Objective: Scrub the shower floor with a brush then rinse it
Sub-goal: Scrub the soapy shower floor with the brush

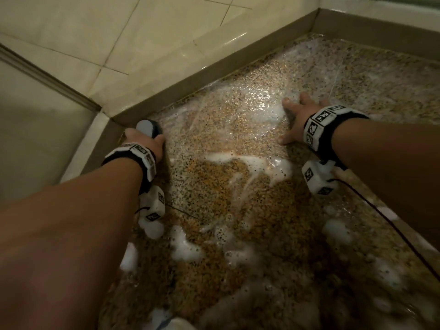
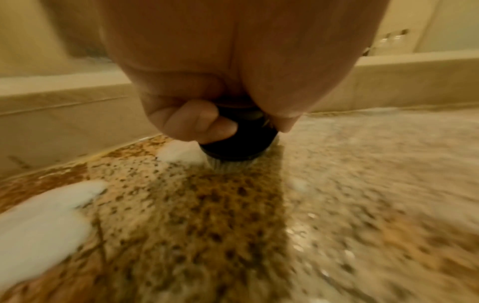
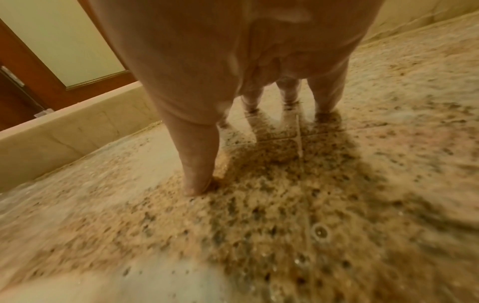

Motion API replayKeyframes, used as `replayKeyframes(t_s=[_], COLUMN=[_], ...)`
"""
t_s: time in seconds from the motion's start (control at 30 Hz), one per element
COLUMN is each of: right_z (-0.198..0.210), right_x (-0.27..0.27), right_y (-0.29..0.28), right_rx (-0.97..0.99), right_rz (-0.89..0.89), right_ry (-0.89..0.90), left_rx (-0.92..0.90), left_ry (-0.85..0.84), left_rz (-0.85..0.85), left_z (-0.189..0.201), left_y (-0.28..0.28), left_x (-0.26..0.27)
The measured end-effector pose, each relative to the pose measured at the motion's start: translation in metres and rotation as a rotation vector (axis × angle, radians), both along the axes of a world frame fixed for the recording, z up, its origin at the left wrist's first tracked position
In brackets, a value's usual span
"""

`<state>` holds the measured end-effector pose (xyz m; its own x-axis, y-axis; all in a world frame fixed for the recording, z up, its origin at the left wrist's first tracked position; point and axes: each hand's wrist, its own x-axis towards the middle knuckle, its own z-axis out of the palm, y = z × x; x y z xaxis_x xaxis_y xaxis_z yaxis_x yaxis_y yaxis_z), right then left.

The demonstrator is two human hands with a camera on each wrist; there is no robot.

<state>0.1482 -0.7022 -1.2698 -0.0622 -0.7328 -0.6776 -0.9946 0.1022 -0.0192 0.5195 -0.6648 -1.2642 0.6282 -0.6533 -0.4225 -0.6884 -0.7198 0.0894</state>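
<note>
Head view is showing the speckled shower floor [image 1: 238, 186] lying wet under white foam [image 1: 185, 248]. Left hand [image 1: 142, 142] is gripping the round brush [image 1: 148, 129] by the curb corner, while right hand [image 1: 295, 122] is bracing with splayed fingers. That palm could be slipping on suds.

brush [image 2: 239, 148]: round, dark body with a grey top, pale bristles down on the floor, close to the low kerb in the near-left corner | shower floor [image 1: 250, 186]: speckled tan-and-brown stone, wet and glossy, white foam in streaks and blobs, thin grout line, probably tiled
</note>
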Motion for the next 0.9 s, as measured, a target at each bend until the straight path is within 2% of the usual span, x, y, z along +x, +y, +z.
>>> replayKeyframes(t_s=[0.1,0.23,0.33,0.47,0.67,0.8,0.9], right_z=[0.005,0.005,0.009,0.016,0.023,0.031,0.027], right_x=[0.004,-0.003,-0.021,-0.048,-0.102,-0.146,-0.170], right_y=[0.001,-0.002,0.000,0.012,0.035,0.045,0.050], right_rx=[-0.021,-0.079,-0.147,-0.200,-0.260,-0.282,-0.311], right_rz=[0.026,0.063,0.147,0.146,-0.059,-0.173,-0.259], right_ry=[0.043,-0.060,-0.058,-0.052,-0.159,-0.131,-0.125], left_rx=[0.123,0.120,0.130,0.147,0.166,0.218,0.232], left_ry=[0.020,0.092,0.142,0.151,0.223,0.333,0.319], left_rz=[-0.094,-0.290,-0.388,-0.527,-0.683,-0.768,-0.799], left_z=[0.006,0.005,-0.001,-0.009,-0.012,-0.006,-0.010], left_y=[0.008,0.024,0.034,0.039,0.050,0.078,0.093], left_x=[-0.033,-0.085,-0.126,-0.173,-0.262,-0.338,-0.365])
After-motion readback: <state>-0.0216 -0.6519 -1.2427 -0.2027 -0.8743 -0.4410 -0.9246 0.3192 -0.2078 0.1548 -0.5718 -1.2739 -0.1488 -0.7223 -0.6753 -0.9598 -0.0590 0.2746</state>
